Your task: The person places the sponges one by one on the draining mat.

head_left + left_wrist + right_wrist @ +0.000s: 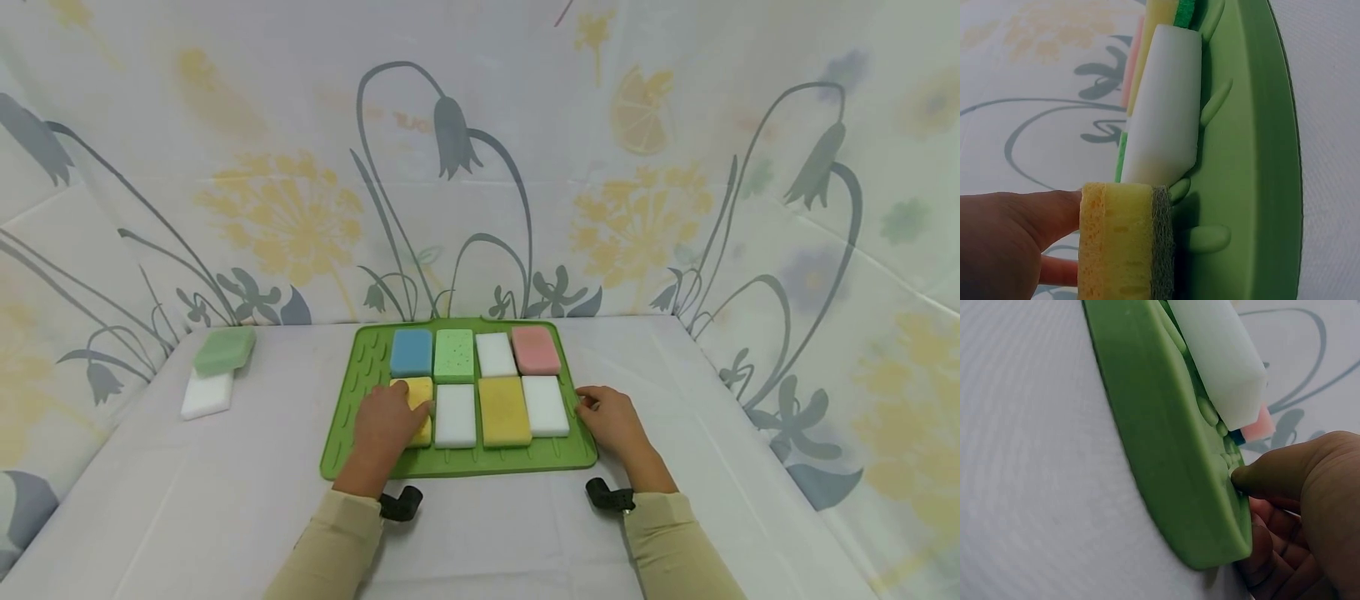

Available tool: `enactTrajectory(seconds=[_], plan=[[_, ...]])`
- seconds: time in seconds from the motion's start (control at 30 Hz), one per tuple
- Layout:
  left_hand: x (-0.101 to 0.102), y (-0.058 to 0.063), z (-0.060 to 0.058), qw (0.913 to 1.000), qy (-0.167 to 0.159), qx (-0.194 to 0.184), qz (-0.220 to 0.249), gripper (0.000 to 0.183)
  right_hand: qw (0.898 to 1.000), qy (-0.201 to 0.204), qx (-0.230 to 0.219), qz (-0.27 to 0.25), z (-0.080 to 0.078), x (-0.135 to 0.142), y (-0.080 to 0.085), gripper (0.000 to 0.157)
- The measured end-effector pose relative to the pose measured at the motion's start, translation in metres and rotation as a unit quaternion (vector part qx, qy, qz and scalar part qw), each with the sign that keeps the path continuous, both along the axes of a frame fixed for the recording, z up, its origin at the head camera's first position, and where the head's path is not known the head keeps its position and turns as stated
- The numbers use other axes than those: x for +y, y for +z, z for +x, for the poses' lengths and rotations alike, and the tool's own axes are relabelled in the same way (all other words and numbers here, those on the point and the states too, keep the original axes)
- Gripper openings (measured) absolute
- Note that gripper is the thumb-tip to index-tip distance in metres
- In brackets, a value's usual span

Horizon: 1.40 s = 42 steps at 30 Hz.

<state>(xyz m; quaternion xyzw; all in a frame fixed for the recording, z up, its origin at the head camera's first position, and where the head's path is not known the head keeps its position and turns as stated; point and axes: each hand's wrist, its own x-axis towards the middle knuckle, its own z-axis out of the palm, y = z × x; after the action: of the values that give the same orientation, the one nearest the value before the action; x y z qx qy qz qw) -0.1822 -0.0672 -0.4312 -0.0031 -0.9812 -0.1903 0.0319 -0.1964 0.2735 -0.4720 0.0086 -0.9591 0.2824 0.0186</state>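
Note:
A green ridged tray [341,450] lies on the table, bearing two rows of sponges. My left hand [384,421] grips the yellow sponge [422,429] at the left of the front row, fingers over it and thumb at its right side. In the left wrist view this yellow sponge [1125,240] shows a grey scouring layer underneath. A white sponge [455,417] lies just right of it, then a larger yellow sponge [505,412] and another white one [546,407]. My right hand [611,421] pinches the tray's right rim, thumb [1266,472] inside and fingers curled outside.
Behind the front row lie a blue sponge [412,353], a speckled green one [453,356], a white one [496,356] and a pink one [536,350]. At the far left a pale green sponge [225,350] rests partly over a white sponge [207,395]. Flower-printed cloth [487,208] stands behind.

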Motion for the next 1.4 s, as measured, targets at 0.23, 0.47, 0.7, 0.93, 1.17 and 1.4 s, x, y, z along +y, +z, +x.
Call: enactTrajectory(seconds=[0.23, 0.47, 0.7, 0.93, 1.17, 1.4], plan=[[-0.006, -0.004, 0.000, 0.9997, 0.004, -0.010, 0.022, 0.061, 1.000, -0.002, -0.003, -0.005, 0.000, 0.000, -0.001, 0.037], [-0.022, -0.003, -0.003, 0.9997, 0.003, -0.003, 0.022, 0.062, 1.000, -0.002, -0.002, -0.005, 0.001, 0.000, 0.000, 0.037], [-0.049, 0.002, -0.008, 0.9999, 0.007, -0.003, 0.012, 0.054, 1.000, -0.003, -0.004, -0.011, 0.001, -0.001, 0.000, 0.037], [-0.079, 0.002, -0.011, 0.9999, 0.014, -0.009, 0.003, 0.053, 1.000, -0.010, -0.011, -0.010, 0.000, 0.000, -0.001, 0.037], [-0.110, 0.000, -0.017, 0.9996, 0.026, 0.006, -0.013, 0.052, 1.000, -0.009, -0.012, -0.007, 0.000, 0.001, -0.002, 0.037], [-0.141, 0.002, -0.024, 0.9989, 0.045, 0.007, -0.005, 0.054, 1.000, -0.009, -0.009, -0.010, -0.001, 0.000, -0.002, 0.037]])
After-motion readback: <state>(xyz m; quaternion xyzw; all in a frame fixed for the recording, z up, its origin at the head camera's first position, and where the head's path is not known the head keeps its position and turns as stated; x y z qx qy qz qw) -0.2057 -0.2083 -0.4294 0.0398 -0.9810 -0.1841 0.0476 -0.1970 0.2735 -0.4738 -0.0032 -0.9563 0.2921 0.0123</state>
